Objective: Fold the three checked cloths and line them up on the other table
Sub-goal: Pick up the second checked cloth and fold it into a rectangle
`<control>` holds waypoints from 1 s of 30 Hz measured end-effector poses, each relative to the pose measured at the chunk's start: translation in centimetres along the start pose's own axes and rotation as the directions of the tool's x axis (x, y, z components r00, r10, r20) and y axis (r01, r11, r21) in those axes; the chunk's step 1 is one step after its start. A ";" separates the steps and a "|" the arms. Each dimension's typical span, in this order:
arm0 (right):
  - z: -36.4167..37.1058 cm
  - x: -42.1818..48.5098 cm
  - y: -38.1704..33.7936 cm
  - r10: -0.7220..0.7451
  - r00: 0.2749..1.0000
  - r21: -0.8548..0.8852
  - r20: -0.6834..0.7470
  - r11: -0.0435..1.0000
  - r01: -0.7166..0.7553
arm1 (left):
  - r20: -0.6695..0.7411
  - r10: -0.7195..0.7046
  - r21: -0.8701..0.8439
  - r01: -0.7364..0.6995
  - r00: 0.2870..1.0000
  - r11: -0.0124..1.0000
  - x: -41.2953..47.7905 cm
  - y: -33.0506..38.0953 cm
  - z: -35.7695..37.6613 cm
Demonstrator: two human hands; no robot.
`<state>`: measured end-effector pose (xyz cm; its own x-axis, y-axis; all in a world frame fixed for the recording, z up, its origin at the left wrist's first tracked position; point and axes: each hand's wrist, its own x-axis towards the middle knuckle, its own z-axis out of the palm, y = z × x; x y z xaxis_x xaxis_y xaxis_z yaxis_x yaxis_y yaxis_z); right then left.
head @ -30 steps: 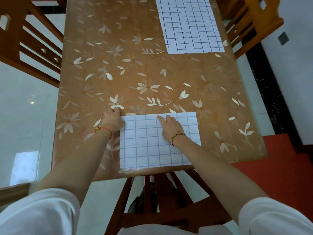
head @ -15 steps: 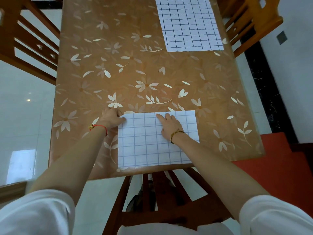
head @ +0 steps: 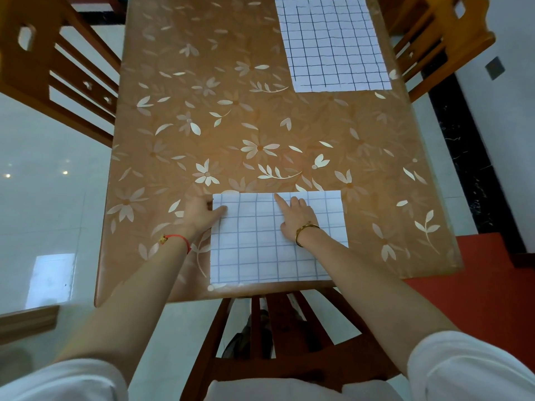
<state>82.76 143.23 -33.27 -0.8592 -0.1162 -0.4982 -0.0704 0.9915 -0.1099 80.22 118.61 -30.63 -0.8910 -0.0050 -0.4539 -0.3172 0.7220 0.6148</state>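
Slats of a chair [head: 257, 331] show lowest, just below the near edge of the table [head: 231, 125]. At 6 o'clock on the table, right by that edge, lies the folded cloth [head: 260, 250], white with blue checks. The left hand [head: 201, 211] holds its corner at 10 o'clock, thumb on top, fingers curled at the edge. The right hand [head: 295, 218] lies flat on it with straight fingers, the first finger reaching the far edge. Well apart, at 1 o'clock, the open cloth [head: 333, 44] lies flat.
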 end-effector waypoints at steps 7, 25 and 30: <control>0.3 -0.5 0.5 -0.036 0.999 0.050 -0.007 0.998 0.037 | 0.004 0.119 -0.201 -0.116 0.993 0.973 -2.1 3.6 0.6; -1.7 -4.0 6.6 0.343 0.906 0.968 0.247 -0.130 -0.214 | 0.270 0.084 -0.657 0.119 0.959 0.744 -3.0 12.9 10.4; -0.4 -4.4 8.8 0.345 0.906 0.962 0.245 0.029 -0.271 | 0.297 0.056 -0.685 0.172 0.953 0.708 -2.9 12.7 12.6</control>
<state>85.73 152.54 -31.65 -0.6786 0.2226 -0.7000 0.7186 0.0036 -0.6954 82.91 136.49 -29.64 -0.7707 0.2417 -0.5896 -0.5999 0.0367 0.7992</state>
